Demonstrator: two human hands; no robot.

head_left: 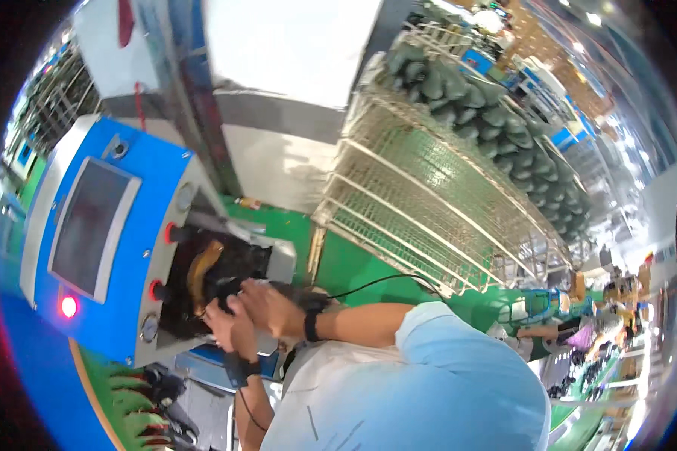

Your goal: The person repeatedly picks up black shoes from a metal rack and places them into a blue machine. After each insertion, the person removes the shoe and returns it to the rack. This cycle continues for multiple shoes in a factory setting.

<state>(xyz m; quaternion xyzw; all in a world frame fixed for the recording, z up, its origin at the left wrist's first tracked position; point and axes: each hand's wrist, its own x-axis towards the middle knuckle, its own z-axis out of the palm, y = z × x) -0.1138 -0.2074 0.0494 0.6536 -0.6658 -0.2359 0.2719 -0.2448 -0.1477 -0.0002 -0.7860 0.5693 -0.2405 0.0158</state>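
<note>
Both my hands are together at the open front of a blue and white machine [158, 248]. My left hand [232, 328] has its fingers bent against a small dark thing, whose kind I cannot make out. Beside it, my right hand [272, 307] reaches in from the right with its fingers curled toward the same spot; what they grip is hidden. Just beyond the fingers, a curved yellow-brown piece [203, 267] lies in the machine's dark recess. Each wrist wears a black band, with a cable running from it.
The machine carries a dark screen [94, 225], a glowing red light [68, 307], red-collared knobs and round gauges. A white wire rack [429, 203] stands on the green floor to the right, with many dark green shoe-like shapes [489, 120] beyond it. Another person [579, 334] is at far right.
</note>
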